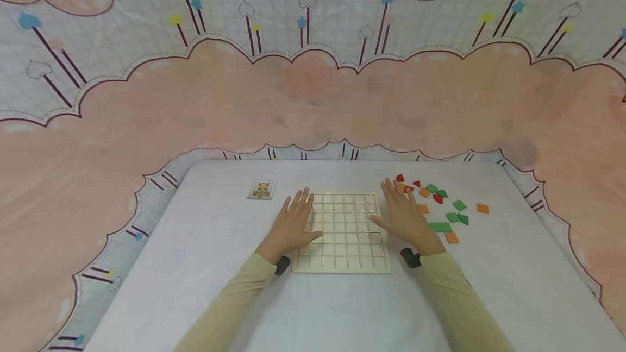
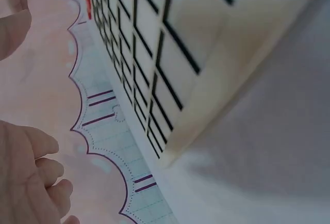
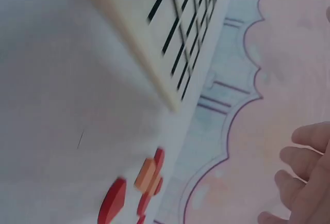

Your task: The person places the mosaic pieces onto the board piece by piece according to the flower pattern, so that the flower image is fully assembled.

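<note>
A pale wooden board [image 1: 347, 240] marked with a grid of squares lies on the white table. Over its left edge in the head view, my left hand [image 1: 292, 224] is spread, thumb reaching across the grid. On the opposite side my right hand [image 1: 403, 219] is spread too, its thumb overlapping the board's right edge. Neither hand holds anything. Both wrist views show the board's edge side-on, with the left fingers [image 2: 49, 172] and the right fingers [image 3: 304, 162] extended and apart from it.
Several flat pieces are scattered right of the right hand: green ones such as a long strip [image 1: 440, 227], orange squares [image 1: 482, 208] and red pieces [image 1: 437, 199]. A small card [image 1: 261, 189] with a flower pattern lies back left. Patterned cloth [image 1: 313, 102] hangs behind the table.
</note>
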A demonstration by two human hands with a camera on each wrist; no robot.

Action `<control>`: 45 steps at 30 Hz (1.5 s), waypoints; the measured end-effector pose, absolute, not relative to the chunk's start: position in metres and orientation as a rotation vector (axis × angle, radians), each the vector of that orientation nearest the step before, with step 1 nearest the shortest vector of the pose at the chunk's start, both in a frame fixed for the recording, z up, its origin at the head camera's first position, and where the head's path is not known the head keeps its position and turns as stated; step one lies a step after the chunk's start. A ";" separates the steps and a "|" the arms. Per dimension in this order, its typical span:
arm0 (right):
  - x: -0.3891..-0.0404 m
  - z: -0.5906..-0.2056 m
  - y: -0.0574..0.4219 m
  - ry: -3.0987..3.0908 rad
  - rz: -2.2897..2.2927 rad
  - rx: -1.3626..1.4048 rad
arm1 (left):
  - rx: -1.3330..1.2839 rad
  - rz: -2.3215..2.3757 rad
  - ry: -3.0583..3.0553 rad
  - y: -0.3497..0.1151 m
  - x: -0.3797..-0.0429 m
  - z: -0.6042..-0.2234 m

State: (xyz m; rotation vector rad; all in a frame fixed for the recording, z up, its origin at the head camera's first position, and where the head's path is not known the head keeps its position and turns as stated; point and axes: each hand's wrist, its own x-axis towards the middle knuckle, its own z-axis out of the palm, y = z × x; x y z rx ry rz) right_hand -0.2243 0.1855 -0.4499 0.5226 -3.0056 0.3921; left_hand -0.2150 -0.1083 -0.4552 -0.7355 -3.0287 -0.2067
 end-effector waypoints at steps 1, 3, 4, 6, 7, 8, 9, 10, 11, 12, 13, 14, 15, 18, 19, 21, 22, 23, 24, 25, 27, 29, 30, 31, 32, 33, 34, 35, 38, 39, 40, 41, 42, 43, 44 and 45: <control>-0.226 -0.450 0.190 -3.006 0.400 0.524 | -0.748 -0.189 -3.036 -0.109 -0.215 -0.456; -0.229 -0.450 0.200 -3.011 0.414 0.526 | -0.777 -0.143 -3.052 -0.112 -0.216 -0.459; -0.231 -0.450 0.205 -3.010 0.425 0.529 | -0.793 -0.123 -3.060 -0.113 -0.216 -0.460; -0.235 -0.449 0.215 -3.001 0.462 0.540 | -0.826 -0.113 -3.070 -0.116 -0.216 -0.462; -0.237 -0.448 0.220 -2.998 0.488 0.543 | -0.838 -0.112 -3.069 -0.117 -0.216 -0.463; -0.239 -0.447 0.225 -3.004 0.515 0.543 | -0.847 -0.110 -3.068 -0.118 -0.216 -0.463; -0.242 -0.446 0.230 -3.007 0.547 0.542 | -0.853 -0.112 -3.069 -0.120 -0.216 -0.464; -0.244 -0.446 0.235 -3.021 0.588 0.528 | -0.857 -0.121 -3.068 -0.121 -0.216 -0.464; -0.247 -0.445 0.240 -3.039 0.621 0.512 | -0.862 -0.118 -3.066 -0.122 -0.216 -0.465; -0.249 -0.445 0.244 -3.060 0.670 0.491 | -0.866 -0.103 -3.073 -0.123 -0.216 -0.466; -0.251 -0.445 0.249 -3.085 0.738 0.461 | -0.874 -0.091 -3.075 -0.124 -0.216 -0.467; -0.253 -0.444 0.254 -3.113 0.810 0.417 | -0.884 -0.090 -3.080 -0.125 -0.216 -0.468; -0.255 -0.444 0.258 -3.126 0.869 0.376 | -0.894 -0.087 -3.091 -0.126 -0.216 -0.469; -0.262 -0.442 0.271 -3.129 1.015 0.283 | -0.930 -0.072 -3.129 -0.129 -0.214 -0.472; -0.264 -0.442 0.276 -3.120 1.040 0.268 | -0.942 -0.066 -3.141 -0.131 -0.213 -0.474; -0.271 -0.443 0.284 -3.088 1.069 0.268 | -0.959 -0.041 -3.165 -0.134 -0.211 -0.477; -0.274 -0.444 0.287 -3.071 1.108 0.269 | -0.964 -0.034 -3.174 -0.136 -0.210 -0.478; -0.277 -0.445 0.290 -3.052 1.146 0.274 | -0.967 -0.029 -3.184 -0.138 -0.208 -0.480; -0.280 -0.446 0.293 -3.037 1.183 0.279 | -0.970 -0.035 -3.189 -0.140 -0.207 -0.482; -0.283 -0.447 0.296 -3.023 1.226 0.276 | -0.971 -0.041 -3.200 -0.141 -0.206 -0.483; -0.289 -0.450 0.301 -3.008 1.311 0.243 | -0.968 -0.063 -3.224 -0.144 -0.204 -0.484; -0.295 -0.454 0.305 -2.993 1.362 0.212 | -0.968 -0.079 -3.246 -0.145 -0.202 -0.483; -0.297 -0.456 0.307 -2.990 1.390 0.183 | -0.974 -0.084 -3.248 -0.145 -0.202 -0.482; -0.299 -0.458 0.308 -2.986 1.415 0.155 | -0.977 -0.079 -3.253 -0.146 -0.201 -0.481; -0.301 -0.460 0.309 -2.979 1.437 0.138 | -0.984 -0.075 -3.254 -0.146 -0.201 -0.481; -0.303 -0.461 0.309 -2.973 1.458 0.122 | -0.989 -0.057 -3.255 -0.146 -0.201 -0.480; -0.304 -0.463 0.310 -2.966 1.477 0.107 | -0.992 -0.037 -3.255 -0.147 -0.201 -0.480; -0.305 -0.464 0.310 -2.960 1.496 0.095 | -0.996 -0.031 -3.252 -0.148 -0.201 -0.479; -0.309 -0.468 0.311 -2.952 1.516 0.071 | -0.989 0.021 -3.264 -0.150 -0.201 -0.478; -0.310 -0.469 0.311 -2.951 1.515 0.071 | -0.987 0.045 -3.269 -0.150 -0.202 -0.477; -0.311 -0.470 0.312 -2.948 1.507 0.077 | -0.988 0.041 -3.269 -0.151 -0.202 -0.477; -0.312 -0.471 0.312 -2.945 1.502 0.076 | -0.989 0.042 -3.270 -0.152 -0.202 -0.477; -0.313 -0.472 0.313 -2.942 1.492 0.083 | -0.990 0.042 -3.271 -0.152 -0.201 -0.477; -0.314 -0.473 0.313 -2.938 1.484 0.088 | -0.995 0.046 -3.267 -0.152 -0.202 -0.478; -0.315 -0.475 0.314 -2.933 1.477 0.095 | -0.999 0.037 -3.264 -0.153 -0.201 -0.478; -0.316 -0.476 0.314 -2.928 1.467 0.103 | -1.008 0.037 -3.258 -0.153 -0.201 -0.478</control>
